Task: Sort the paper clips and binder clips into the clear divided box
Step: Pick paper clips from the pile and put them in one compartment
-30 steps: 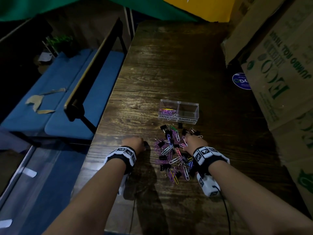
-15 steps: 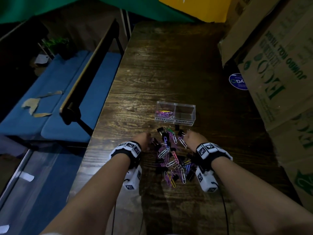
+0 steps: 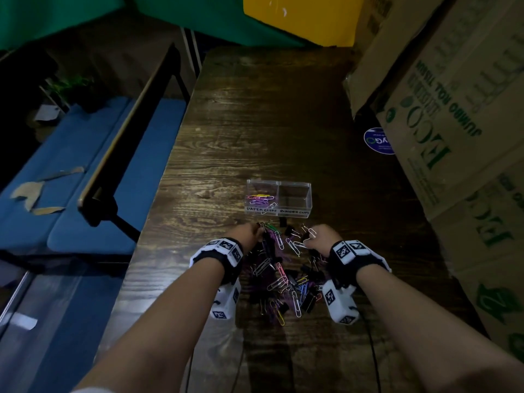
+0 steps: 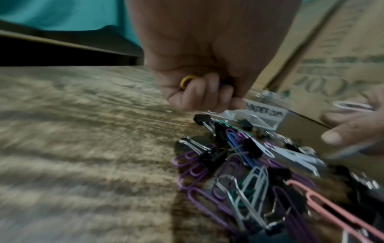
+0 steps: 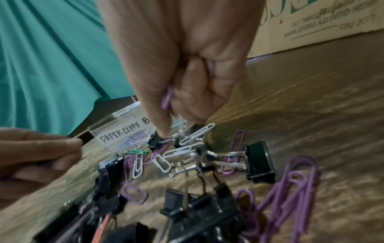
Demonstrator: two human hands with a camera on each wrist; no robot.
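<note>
Your left hand (image 4: 199,54) is curled shut around paper clips it has gathered: a yellow clip (image 4: 186,80) loops out between the folded fingers, with a hint of purple beside it. Your right hand (image 5: 182,65) is likewise folded around purple clips (image 5: 167,98), its fingertips reaching down to the far edge of the heap, where a white clip (image 5: 197,134) lies against a small black binder clip (image 5: 154,141). Whether those fingertips already pinch anything there is too blurred to tell.

Both fists sit at the far end of the pile (image 3: 280,273), the end nearest the clear box (image 3: 279,197), which keeps the trip to it short. Holding several clips in the palm while the fingertips pick looks like a way to save trips.

The box stands on the wooden table (image 3: 255,123) just beyond the pile, with its handwritten labels facing you. The left compartment (image 3: 262,198), marked for paper clips, holds a small bundle of coloured ones. The right compartment (image 3: 295,197), marked for binder clips, looks empty, so that half of the job seems untouched.

Most of the clips remain mixed on the table between your wrists, the wire handles of the binder clips threaded among the paper clips. Lift slowly where they tangle, or a binder clip may ride along into the wrong side.

A stack of cardboard cartons (image 3: 453,109) crowds the right edge of the table.
</note>
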